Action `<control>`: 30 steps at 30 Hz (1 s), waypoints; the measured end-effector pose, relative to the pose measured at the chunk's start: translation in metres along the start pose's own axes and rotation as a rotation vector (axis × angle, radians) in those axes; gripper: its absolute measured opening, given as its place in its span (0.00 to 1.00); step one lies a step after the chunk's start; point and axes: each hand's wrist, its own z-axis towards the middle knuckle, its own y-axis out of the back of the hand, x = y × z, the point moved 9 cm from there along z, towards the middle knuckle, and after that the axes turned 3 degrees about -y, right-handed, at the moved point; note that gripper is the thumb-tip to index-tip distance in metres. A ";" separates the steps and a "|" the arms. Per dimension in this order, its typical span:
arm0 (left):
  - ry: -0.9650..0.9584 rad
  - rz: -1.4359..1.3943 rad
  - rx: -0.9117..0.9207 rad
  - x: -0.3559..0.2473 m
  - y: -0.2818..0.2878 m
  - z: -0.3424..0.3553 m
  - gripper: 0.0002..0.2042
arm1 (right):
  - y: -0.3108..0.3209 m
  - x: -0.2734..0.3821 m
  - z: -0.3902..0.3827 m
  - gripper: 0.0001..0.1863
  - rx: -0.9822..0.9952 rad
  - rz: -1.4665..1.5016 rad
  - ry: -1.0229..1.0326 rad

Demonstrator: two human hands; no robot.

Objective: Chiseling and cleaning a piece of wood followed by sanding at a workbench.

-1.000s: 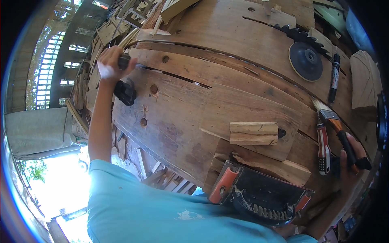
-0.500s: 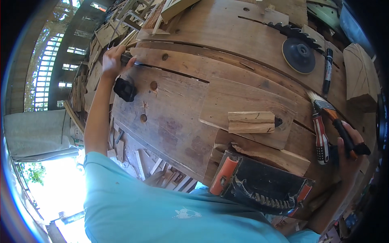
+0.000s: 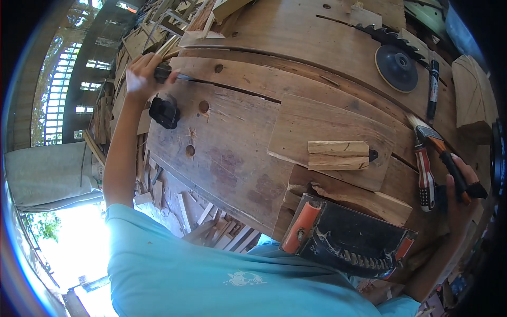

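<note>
At the bench's far left, my left hand (image 3: 142, 76) is closed around the dark handle of a thin-bladed tool (image 3: 162, 73). Its narrow metal blade points right along a slot in the bench; the exact kind is unclear. A small black cup-shaped piece (image 3: 165, 112) sits just below that hand. Over on the right, my right hand (image 3: 465, 171) is in shadow behind a paintbrush (image 3: 446, 159) with an orange and black handle. The handle crosses in front of it and hides part of its fingers. A red, white and black tool handle (image 3: 425, 177) lies beside the brush.
On the wooden bench (image 3: 227, 153) lie a thin board (image 3: 317, 121) bearing a short wood block (image 3: 338, 156), and a rough-edged offcut (image 3: 364, 201). A black-and-orange power tool (image 3: 348, 240) stands near my body. Farther back are a round backing pad (image 3: 397, 68), saw blade (image 3: 388, 37) and marker (image 3: 433, 90).
The bench and the things on it have shifted slightly right in the picture. My left hand has moved slightly left, still holding the tool. My right hand stays beside the brush.
</note>
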 end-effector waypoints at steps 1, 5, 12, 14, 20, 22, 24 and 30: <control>0.035 -0.002 0.024 0.010 -0.008 -0.007 0.22 | 0.000 0.003 0.000 0.17 0.001 -0.024 0.021; 0.056 0.006 0.167 0.032 -0.040 -0.034 0.21 | 0.000 0.006 -0.001 0.17 -0.001 -0.027 0.021; 0.114 0.004 0.225 0.039 -0.046 -0.036 0.23 | -0.002 0.006 0.000 0.18 0.038 0.050 0.009; 0.022 0.033 0.198 0.021 -0.034 -0.020 0.23 | -0.003 0.006 0.000 0.18 0.048 0.053 0.010; -0.219 -0.032 0.086 -0.039 -0.002 0.026 0.30 | -0.001 0.010 0.002 0.17 -0.024 -0.012 0.052; -0.258 -0.017 0.059 -0.044 0.001 0.023 0.32 | 0.000 0.009 0.003 0.17 -0.029 0.014 0.055; -0.195 -0.018 0.107 -0.026 -0.008 0.015 0.33 | -0.001 0.008 0.003 0.17 -0.018 -0.033 0.063; -0.019 0.036 0.303 0.037 -0.051 -0.037 0.31 | 0.000 0.006 0.000 0.18 -0.027 -0.037 0.048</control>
